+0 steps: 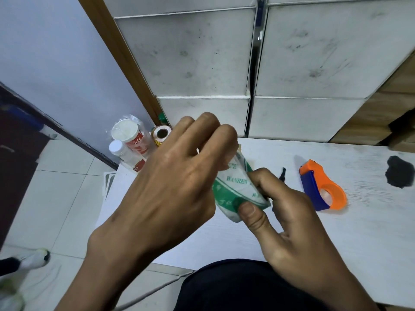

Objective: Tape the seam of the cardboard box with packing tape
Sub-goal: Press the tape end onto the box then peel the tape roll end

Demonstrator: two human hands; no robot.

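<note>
Both hands hold a small white box with green print (238, 189) above a white work surface (336, 254). My left hand (170, 182) covers the box's upper left part, fingers curled over its top. At the box's lower right corner my right hand (280, 212) pinches it, thumb pressed on the front face. An orange and blue tape dispenser (321, 187) lies on the surface to the right of my hands, untouched. The box's seam is hidden by my fingers.
Stacked white cartons (292, 63) form a wall behind the surface. A roll of tape (160, 133), a white bottle (119, 149) and a red and white cup stack (130, 135) stand at the left. A black smudge (399, 173) marks the far right; a small dark tool (283, 172) lies near the dispenser.
</note>
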